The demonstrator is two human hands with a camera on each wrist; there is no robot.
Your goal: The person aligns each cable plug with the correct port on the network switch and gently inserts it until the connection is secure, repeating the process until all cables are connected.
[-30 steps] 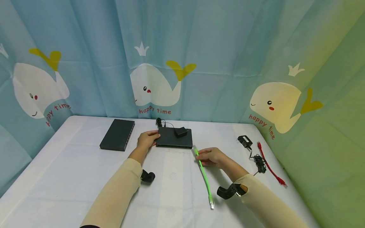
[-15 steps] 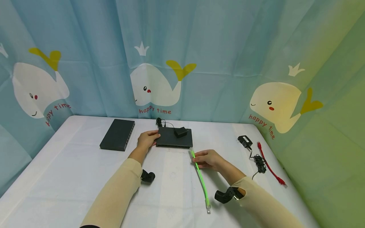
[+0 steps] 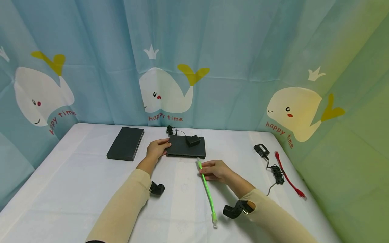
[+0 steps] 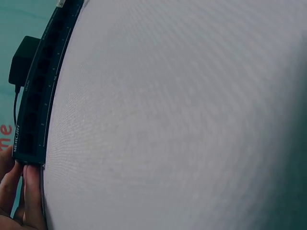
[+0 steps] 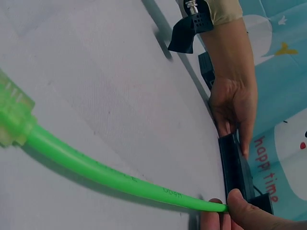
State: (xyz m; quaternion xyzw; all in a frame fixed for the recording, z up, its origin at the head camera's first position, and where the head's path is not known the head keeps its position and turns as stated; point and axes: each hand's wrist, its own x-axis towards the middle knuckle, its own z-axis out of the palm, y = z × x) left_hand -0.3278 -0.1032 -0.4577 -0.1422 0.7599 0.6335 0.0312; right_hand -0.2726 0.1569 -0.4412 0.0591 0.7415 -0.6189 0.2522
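Note:
At the table's back middle lies a black network switch [image 3: 178, 145] with a row of ports along its front. My left hand [image 3: 156, 149] grips its left end, thumb on top. In the left wrist view, the fingers [image 4: 32, 191] hold the end of the switch [image 4: 33, 112] marked MERCURY. My right hand [image 3: 216, 170] pinches a short green network cable [image 3: 208, 193] close to one clear plug, near the front right of the switch. Whether that plug touches a port, I cannot tell. The cable's other end [image 5: 14, 112] points back toward the person.
On the switch sits a black power adapter [image 3: 192, 141], its cord bundled behind. A second black switch [image 3: 125, 143] lies to the left. At right are another adapter [image 3: 261, 150] with a coiled cord [image 3: 277, 174] and a red network cable [image 3: 288, 177]. Curtains [image 3: 231, 101] enclose the table.
My right hand has moved left and slightly toward the person with the green cable, bringing its plug along the front of the switch. My left hand and the switch have stayed in place.

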